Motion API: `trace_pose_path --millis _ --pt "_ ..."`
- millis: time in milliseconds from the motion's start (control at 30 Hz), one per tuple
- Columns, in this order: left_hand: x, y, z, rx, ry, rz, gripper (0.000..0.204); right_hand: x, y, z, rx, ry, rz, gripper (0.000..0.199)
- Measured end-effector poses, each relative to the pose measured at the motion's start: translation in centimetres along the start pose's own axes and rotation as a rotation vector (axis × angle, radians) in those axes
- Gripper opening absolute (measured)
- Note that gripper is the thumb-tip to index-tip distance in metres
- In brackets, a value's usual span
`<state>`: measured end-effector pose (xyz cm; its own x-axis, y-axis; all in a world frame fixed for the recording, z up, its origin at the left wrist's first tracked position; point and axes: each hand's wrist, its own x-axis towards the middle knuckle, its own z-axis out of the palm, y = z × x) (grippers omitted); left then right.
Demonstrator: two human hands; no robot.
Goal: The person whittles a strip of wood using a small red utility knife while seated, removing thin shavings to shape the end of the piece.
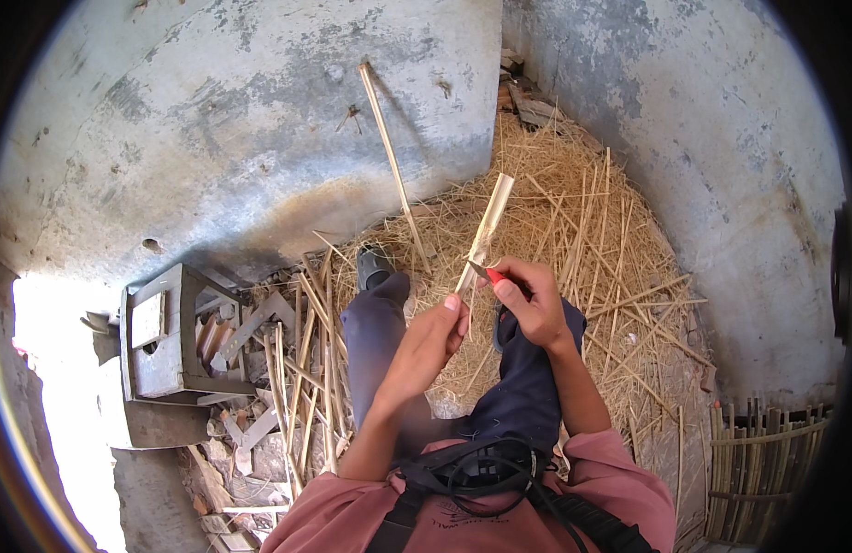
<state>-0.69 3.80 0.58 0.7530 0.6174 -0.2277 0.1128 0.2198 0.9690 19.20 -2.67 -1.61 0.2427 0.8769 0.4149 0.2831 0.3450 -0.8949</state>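
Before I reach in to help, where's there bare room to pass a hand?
Open space shows between the leaning stick and the strip in the left hand, and between strip and right wall, over shavings. It's crowded at the knife in the right hand, and among sticks beside the wooden frame.

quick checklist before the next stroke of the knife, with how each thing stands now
1. Left hand gripping the near end of the pale strip: ok.
2. Right hand holding the red-handled knife: ok.
3. Far end of the strip clear of the stick leaning on the wall: ok.
4. Floor around the feet clear of litter: not ok, shavings and loose sticks lie about.
5. Blade sharp enough: cannot tell, too small in view.
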Motion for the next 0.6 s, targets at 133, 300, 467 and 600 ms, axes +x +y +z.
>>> trace_pose_path --millis 133,300,467,600 --pt "0.0 -0.3 -0.2 -0.107 0.000 0.019 0.044 -0.6 -0.1 -0.4 -0.281 0.193 -0.104 0.035" --pt "-0.1 0.7 -0.2 -0.181 -0.028 0.038 0.032 -0.7 0.6 -1.1 -0.259 0.353 -0.287 0.038" --pt "-0.4 -0.1 -0.4 -0.195 0.008 0.026 0.025 0.2 -1.7 0.8 -0.202 0.151 0.011 0.039" --pt "0.0 -1.8 0.3 -0.141 -0.104 0.125 0.039 0.6 -0.9 1.2 0.183 0.090 0.217 0.034"
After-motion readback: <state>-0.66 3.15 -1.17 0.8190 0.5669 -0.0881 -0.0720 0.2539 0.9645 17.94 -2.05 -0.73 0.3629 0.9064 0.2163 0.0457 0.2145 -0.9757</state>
